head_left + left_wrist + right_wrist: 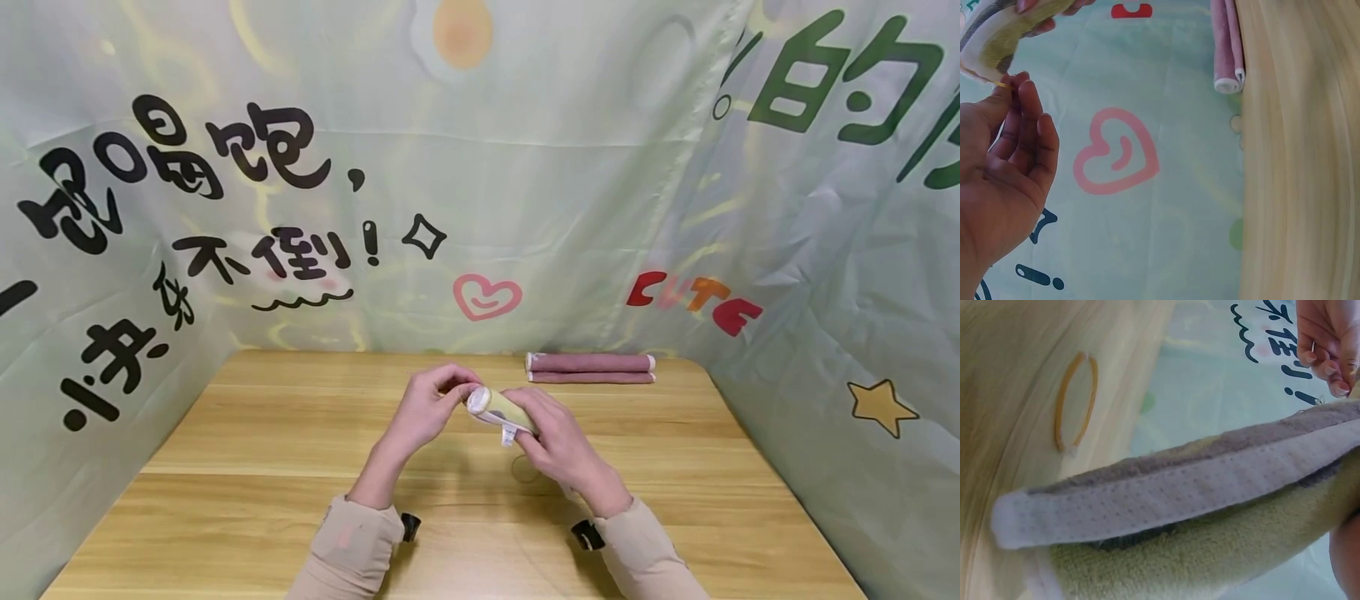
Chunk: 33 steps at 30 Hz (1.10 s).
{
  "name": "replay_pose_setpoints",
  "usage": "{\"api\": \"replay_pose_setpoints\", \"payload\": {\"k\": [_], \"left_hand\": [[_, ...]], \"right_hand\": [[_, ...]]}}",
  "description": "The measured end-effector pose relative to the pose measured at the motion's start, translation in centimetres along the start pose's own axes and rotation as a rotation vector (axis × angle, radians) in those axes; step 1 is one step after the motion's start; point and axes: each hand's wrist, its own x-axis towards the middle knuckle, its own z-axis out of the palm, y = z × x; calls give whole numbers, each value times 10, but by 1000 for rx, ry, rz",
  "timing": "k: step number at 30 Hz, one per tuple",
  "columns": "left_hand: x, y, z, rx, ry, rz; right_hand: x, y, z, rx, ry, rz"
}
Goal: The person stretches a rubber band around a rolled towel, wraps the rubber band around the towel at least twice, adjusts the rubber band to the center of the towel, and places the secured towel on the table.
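Both forearms are reaching forward over the table (pixel 247 433), hands converging. Right hand (pixel 553 435) is gripping the rolled towel (pixel 504 408) off the surface, fingers over the top, thumb underneath. Left hand (pixel 429 408) is angling inward, fingertips pinching a thin yellow strip (pixel 1001 84) at the towel's end. A band (pixel 1058 415) is lying on the table; a purple roll (pixel 591 367) is resting near the back edge.

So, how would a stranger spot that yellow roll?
Find the wooden table, then the right hand above it. That hand grips the yellow roll, which has a white tag hanging beneath. Its yellow colour sets it apart from the mauve roll lying behind.
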Motion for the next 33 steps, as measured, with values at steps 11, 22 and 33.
{"api": "replay_pose_setpoints", "payload": {"k": [11,22,33], "left_hand": [[-1,1,11,31,-20,63],[-2,9,15,-11,-29,66],[-4,13,30,175,-18,274]], "right_hand": [[-1,1,4,-96,142,-10],[1,-1,5,-331,273,152],[3,-2,3,-390,268,237]]}}
